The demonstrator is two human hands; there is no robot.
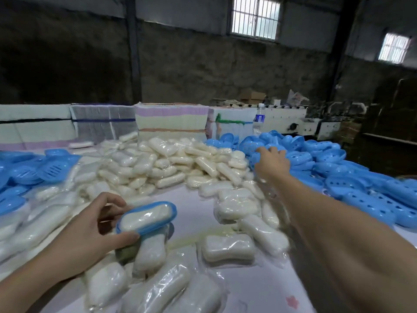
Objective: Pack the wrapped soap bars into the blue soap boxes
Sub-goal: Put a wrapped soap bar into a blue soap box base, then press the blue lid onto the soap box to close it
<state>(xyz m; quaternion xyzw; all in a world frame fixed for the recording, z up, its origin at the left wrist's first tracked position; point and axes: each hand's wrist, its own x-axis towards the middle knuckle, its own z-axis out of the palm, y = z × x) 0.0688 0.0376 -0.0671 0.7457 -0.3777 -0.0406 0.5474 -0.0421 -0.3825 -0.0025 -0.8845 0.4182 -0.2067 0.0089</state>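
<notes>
Head view, nearest first: the left hand (90, 231) at about 8 o'clock holds a blue soap box (146, 216) between thumb and fingers, tilted, with one wrapped soap bar (146, 215) already seated in it; both sit just above loose bars on the white table (259, 290). To do this step well, I judge the left hand should keep the filled half level so the bar stays seated. Further out at 1 o'clock, the right hand (270, 162) reaches with fingers bent onto a perforated blue box piece (255, 159) at the edge of the right-hand blue pile (338, 168); whether it has a firm grip I cannot tell. It should take a single piece, since they lie overlapped. Counts: one filled box, two hands, one water bottle (259, 119) at 12 o'clock, two barred windows (255, 18) far off; the soap heap (171, 163) and the blue boxes on the left (33, 168) are too many to count.
</notes>
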